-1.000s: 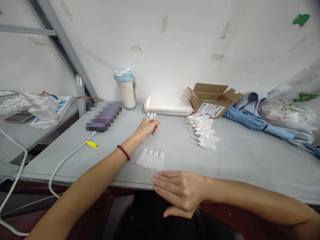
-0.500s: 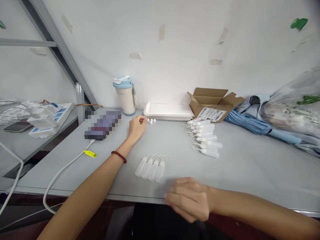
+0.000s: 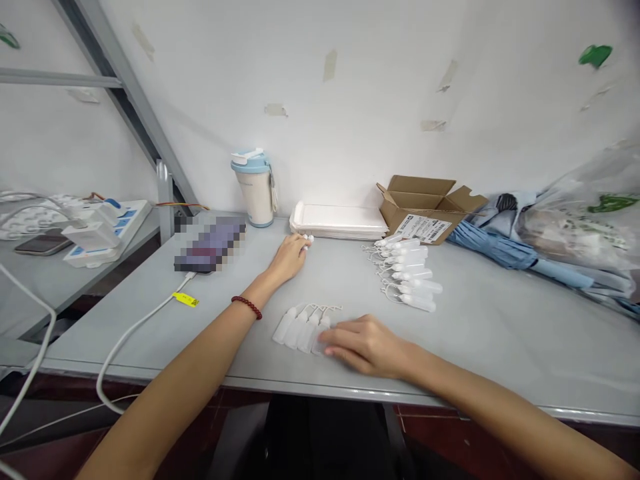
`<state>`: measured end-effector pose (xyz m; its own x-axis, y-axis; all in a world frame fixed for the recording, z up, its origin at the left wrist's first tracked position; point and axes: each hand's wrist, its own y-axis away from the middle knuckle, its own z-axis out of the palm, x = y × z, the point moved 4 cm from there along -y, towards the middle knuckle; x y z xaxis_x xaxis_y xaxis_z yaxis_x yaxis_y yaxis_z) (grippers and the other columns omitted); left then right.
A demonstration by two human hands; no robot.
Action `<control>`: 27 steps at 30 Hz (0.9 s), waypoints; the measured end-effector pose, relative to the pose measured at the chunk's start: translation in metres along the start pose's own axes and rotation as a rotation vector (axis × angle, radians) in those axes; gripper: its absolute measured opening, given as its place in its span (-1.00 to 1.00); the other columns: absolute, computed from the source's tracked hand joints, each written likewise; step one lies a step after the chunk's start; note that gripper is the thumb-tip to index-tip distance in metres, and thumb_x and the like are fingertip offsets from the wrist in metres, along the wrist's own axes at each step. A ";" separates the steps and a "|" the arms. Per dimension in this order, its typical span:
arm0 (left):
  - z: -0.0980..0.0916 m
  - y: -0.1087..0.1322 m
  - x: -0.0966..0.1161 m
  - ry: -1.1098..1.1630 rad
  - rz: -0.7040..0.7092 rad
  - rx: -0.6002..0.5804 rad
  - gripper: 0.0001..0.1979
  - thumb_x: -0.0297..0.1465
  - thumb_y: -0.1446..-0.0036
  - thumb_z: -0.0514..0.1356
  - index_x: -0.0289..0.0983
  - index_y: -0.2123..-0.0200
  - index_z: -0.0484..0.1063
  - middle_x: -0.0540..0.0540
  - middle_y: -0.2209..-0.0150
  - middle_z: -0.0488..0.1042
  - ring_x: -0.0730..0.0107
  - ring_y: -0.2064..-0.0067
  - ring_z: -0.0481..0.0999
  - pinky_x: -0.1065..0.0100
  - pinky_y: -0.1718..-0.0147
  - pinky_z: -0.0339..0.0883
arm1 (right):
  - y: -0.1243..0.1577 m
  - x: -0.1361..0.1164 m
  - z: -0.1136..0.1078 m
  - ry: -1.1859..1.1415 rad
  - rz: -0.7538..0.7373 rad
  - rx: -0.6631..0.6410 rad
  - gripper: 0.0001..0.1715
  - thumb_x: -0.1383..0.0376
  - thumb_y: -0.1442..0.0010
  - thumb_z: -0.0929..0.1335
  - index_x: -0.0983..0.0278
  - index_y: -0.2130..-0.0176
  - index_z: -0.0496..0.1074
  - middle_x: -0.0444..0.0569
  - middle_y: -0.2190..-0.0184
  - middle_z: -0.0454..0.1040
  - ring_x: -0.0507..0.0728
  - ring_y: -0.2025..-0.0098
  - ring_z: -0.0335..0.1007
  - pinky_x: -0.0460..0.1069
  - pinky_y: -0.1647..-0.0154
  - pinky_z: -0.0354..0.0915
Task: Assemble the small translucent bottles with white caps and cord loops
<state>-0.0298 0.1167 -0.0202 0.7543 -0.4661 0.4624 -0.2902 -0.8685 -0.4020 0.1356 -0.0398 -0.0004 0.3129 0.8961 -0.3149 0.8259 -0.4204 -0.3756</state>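
My left hand (image 3: 291, 259) rests at the back of the table with its fingers curled down over a few small white pieces (image 3: 309, 241), too small to name surely. Whatever lies under those fingertips is hidden. Near the front edge, my right hand (image 3: 369, 347) reaches leftward, finger and thumb slightly apart. Its fingertips touch the rightmost small translucent squeeze bottle (image 3: 319, 341) and partly cover it. Several such bottles (image 3: 295, 328) lie side by side, with white cords at their tops. A larger group of corded bottles (image 3: 413, 273) lies farther right.
Behind stand a cup with a blue lid (image 3: 255, 190), a stack of white trays (image 3: 343, 219) and an opened cardboard box (image 3: 423, 210). A blue umbrella (image 3: 493, 240) and a plastic bag (image 3: 580, 213) lie right. A charging phone (image 3: 213, 245) and its white cable (image 3: 135, 327) are left.
My right hand has moved up and left from the table edge onto the rightmost bottle, its fingers unfolding. My left hand has shifted slightly right, over the white pieces.
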 end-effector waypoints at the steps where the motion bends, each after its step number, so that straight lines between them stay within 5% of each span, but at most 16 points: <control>1: 0.000 0.001 0.001 0.000 -0.002 -0.008 -0.70 -0.58 -0.07 0.00 -0.30 0.21 0.47 -0.18 0.16 0.46 0.18 0.07 0.39 0.17 0.00 0.25 | -0.001 -0.003 0.002 0.016 -0.019 -0.038 -0.65 0.23 -0.34 0.15 0.34 0.13 0.42 -0.06 0.48 0.47 -0.02 0.52 0.35 -0.12 0.51 0.22; 8: -0.004 0.010 0.024 0.053 -0.021 -0.074 -0.75 -0.54 -0.08 0.05 -0.30 0.23 0.49 -0.15 0.22 0.50 0.28 0.23 0.45 0.29 0.12 0.31 | -0.001 0.000 0.003 0.136 -0.011 -0.078 -0.60 0.21 -0.35 0.13 0.33 0.14 0.46 -0.09 0.52 0.41 -0.03 0.56 0.26 -0.12 0.53 0.12; 17: -0.014 0.013 0.032 0.446 -0.197 -0.039 -0.82 -0.43 0.02 0.20 -0.29 0.30 0.54 -0.09 0.30 0.54 0.33 0.28 0.45 0.37 0.23 0.29 | 0.002 0.025 -0.012 0.465 0.075 0.155 -0.65 0.29 -0.32 0.16 0.33 0.22 0.49 -0.09 0.58 0.35 -0.05 0.61 0.14 -0.11 0.59 -0.02; 23: -0.009 0.018 0.040 0.865 -0.394 -0.194 -0.72 -0.36 0.07 0.29 -0.32 0.23 0.51 -0.04 0.45 0.48 0.45 0.41 0.42 0.35 0.29 0.32 | 0.005 0.036 -0.018 0.386 0.133 0.229 -0.69 0.38 -0.29 0.17 0.33 0.16 0.46 -0.02 0.46 0.44 -0.01 0.51 0.26 -0.13 0.54 0.10; 27: -0.008 0.023 0.053 1.051 -0.384 -0.294 -0.74 -0.36 0.08 0.33 -0.30 0.26 0.53 -0.08 0.35 0.52 0.43 0.30 0.46 0.31 0.18 0.33 | 0.005 0.041 -0.018 0.256 0.166 0.221 -0.69 0.38 -0.29 0.17 0.36 0.13 0.44 0.01 0.43 0.45 0.01 0.47 0.31 -0.13 0.51 0.16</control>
<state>-0.0009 0.0707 0.0015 0.0010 0.0459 0.9989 -0.3782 -0.9247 0.0429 0.1607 -0.0026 0.0005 0.5640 0.8082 -0.1694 0.6421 -0.5583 -0.5254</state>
